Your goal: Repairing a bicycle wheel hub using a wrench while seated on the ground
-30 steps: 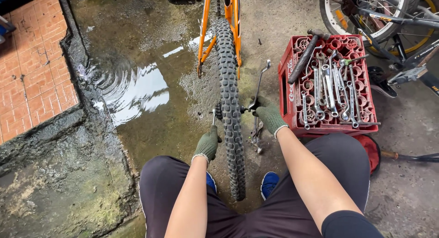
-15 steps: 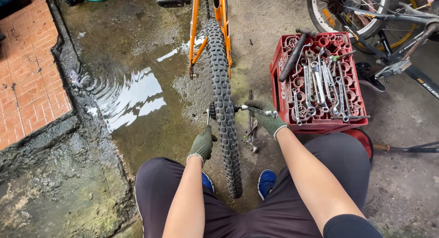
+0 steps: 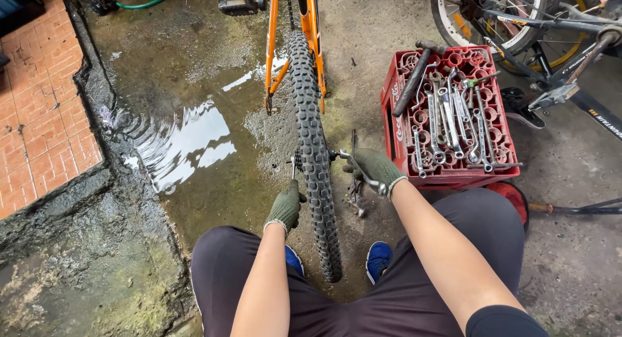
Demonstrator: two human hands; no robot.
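Our right hand (image 3: 376, 170) is clamped on a wrench (image 3: 360, 170) lying crosswise right of the knobby wheel (image 3: 315, 162); our left hand (image 3: 285, 206) grips a tool opposite.

Knobby matt rubber tyre (image 3: 314, 162). Glossy orange painted metal frame (image 3: 310, 26). At 2 o'clock, red plastic crate (image 3: 395, 126) with bare shiny steel wrenches (image 3: 453, 123). Knit cloth gloves on both hands. Rough wet concrete floor (image 3: 194, 84).
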